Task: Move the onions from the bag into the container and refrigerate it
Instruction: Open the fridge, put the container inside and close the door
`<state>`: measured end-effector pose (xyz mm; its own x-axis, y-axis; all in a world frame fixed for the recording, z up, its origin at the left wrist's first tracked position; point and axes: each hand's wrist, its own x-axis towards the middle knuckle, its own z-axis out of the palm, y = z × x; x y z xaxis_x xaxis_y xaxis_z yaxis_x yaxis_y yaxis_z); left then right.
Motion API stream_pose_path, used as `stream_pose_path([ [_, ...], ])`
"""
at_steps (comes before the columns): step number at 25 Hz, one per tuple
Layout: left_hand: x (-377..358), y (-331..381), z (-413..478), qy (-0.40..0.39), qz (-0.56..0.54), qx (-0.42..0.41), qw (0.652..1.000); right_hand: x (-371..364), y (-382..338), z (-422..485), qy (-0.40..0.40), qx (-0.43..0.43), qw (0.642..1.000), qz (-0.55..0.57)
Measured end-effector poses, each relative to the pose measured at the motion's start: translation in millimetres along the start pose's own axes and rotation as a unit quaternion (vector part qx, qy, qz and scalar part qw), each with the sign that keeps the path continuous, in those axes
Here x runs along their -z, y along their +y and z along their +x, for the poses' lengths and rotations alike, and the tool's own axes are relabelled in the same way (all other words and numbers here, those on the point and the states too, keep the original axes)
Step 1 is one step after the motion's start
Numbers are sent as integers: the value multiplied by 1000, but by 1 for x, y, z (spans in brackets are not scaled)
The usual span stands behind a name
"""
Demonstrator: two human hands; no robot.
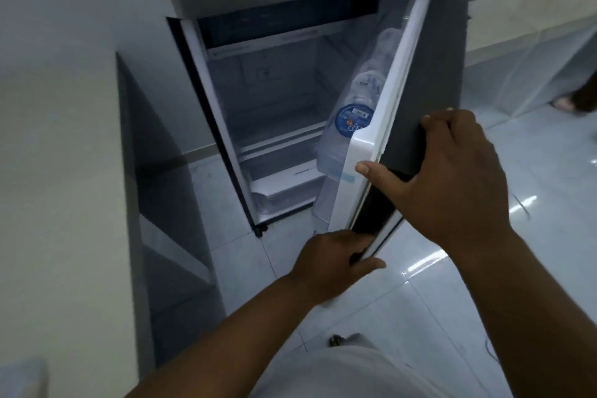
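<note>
1. One fridge (274,100) stands with its lower door (420,81) swung partly open; the picture is blurred.
2. Two hands are on that door. The right hand (452,171) is spread wide over the dark outer face, its thumb lying across the white edge.
3. The left hand (332,263) is curled around the lower part of the door's edge, fingers tucked behind it and thumb in front.
4. Neither hand carries anything besides the door.
5. One large water bottle (350,126) with a round blue label sits in the door rack; the clear shapes above it may be more bottles, but the blur prevents a count.
6. Inside, two shelves (277,136) show, bare as far as can be seen, and one white drawer (281,192) sits at the bottom.
7. The onions, the bag and the container cannot be made out anywhere in view.
8. One pale counter (61,171) runs along the left, and the floor (468,268) is glossy white tile.
</note>
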<state>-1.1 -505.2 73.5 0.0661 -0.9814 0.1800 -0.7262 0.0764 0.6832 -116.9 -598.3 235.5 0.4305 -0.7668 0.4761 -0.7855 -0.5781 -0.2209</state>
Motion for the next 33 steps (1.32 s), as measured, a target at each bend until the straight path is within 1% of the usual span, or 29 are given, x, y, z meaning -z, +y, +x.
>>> stream_pose_path([
  [1, 0, 3, 3, 37, -12, -33, 999, 5, 13, -9, 9, -15, 1000, 8],
  [2, 1, 4, 9, 91, -23, -49, 994, 9, 25, -16, 15, -26, 999, 16],
  [4, 4, 9, 28, 188, -26, -48, 981, 19, 48, -31, 17, -42, 999, 29],
  [5, 5, 12, 40, 214, -18, -46, 976, 23, 60, -38, 21, -45, 998, 31],
  [6, 4, 18, 55, 217, -6, -51, 975, 29, 74, -43, 28, -50, 998, 29],
  [7, 1, 23, 68, 197, 13, -59, 978, 33, 86, -48, 37, -54, 998, 25],
  [9, -11, 36, 92, 130, 69, -102, 984, 41, 109, -57, 63, -62, 996, 9],
  [11, -31, 50, 108, 86, 113, -163, 976, 49, 134, -65, 85, -75, 993, -17],
  [13, -52, 65, 117, 62, 141, -203, 967, 54, 161, -69, 96, -92, 991, -33],
  [18, -92, 107, 138, -2, 181, -233, 955, 62, 224, -67, 127, -142, 978, -82],
  [23, -109, 139, 155, -51, 178, -247, 951, 66, 266, -56, 142, -182, 967, -104],
  [25, -109, 146, 158, -73, 172, -245, 951, 66, 274, -52, 147, -185, 966, -105],
  [27, -103, 144, 154, -82, 138, -233, 959, 63, 285, -51, 151, -187, 964, -115],
  [29, -89, 129, 138, -80, 100, -202, 971, 60, 293, -51, 140, -180, 966, -121],
  [31, -69, 101, 111, -69, 64, -134, 986, 47, 275, -51, 172, -139, 973, -64],
  [33, -49, 66, 73, -34, 45, -54, 997, 21, 228, -54, 214, -71, 974, 9],
])
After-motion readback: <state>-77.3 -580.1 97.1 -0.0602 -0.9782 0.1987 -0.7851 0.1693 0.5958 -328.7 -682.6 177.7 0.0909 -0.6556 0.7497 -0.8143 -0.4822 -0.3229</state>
